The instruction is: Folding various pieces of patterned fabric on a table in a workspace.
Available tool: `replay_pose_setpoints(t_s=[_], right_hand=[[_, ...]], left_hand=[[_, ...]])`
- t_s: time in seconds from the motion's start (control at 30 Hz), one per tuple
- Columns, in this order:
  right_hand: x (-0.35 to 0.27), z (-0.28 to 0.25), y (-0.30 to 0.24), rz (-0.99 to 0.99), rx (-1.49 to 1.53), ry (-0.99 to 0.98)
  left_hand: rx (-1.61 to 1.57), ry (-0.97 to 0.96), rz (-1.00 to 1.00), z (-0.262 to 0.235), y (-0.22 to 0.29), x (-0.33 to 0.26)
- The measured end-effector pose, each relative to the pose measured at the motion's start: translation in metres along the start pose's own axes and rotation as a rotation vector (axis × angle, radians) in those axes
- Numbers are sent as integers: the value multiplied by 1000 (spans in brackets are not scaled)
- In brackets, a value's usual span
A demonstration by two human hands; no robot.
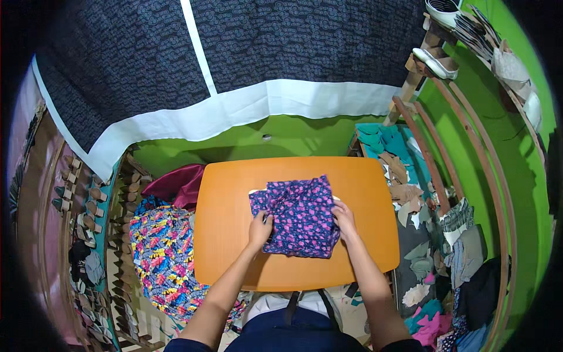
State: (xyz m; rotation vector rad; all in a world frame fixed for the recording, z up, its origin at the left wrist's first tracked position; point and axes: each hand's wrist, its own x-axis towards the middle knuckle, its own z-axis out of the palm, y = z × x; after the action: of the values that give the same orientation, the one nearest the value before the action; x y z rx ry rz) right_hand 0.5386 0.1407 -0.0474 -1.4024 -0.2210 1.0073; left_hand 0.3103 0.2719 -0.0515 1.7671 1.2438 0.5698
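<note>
A dark blue cloth with a pink floral print [300,220] lies folded on an orange table [369,234]. Its upper part is rumpled, and a narrow flap shows along its left side. My left hand [260,230] pinches the cloth near its lower left edge, thumb and fingers closed. At the right edge my right hand [345,219] grips the fabric, with some fingertips hidden against it. Pale slivers of something peek out beside the cloth at upper left and right; I cannot make out what it is.
Left of the table hang a colourful leaf-print cloth [164,252] and a maroon cloth [179,185]. Wooden racks with shoe forms [94,208] line the left. On the right are fabric scraps [419,264], wooden rails [478,141] and white shoes [437,61]. A dark curtain [305,41] hangs behind.
</note>
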Motion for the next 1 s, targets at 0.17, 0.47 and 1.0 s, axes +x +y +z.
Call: replay_pose_setpoints(t_s=[0.17, 0.47, 1.0], right_hand=[[-6, 11, 33, -302, -812, 432], [-13, 34, 37, -169, -382, 112], [42, 17, 43, -249, -317, 331]], left_hand=[[240, 104, 51, -7, -8, 9], [-64, -150, -12, 18, -14, 42], [-543, -243, -300, 24, -4, 80]])
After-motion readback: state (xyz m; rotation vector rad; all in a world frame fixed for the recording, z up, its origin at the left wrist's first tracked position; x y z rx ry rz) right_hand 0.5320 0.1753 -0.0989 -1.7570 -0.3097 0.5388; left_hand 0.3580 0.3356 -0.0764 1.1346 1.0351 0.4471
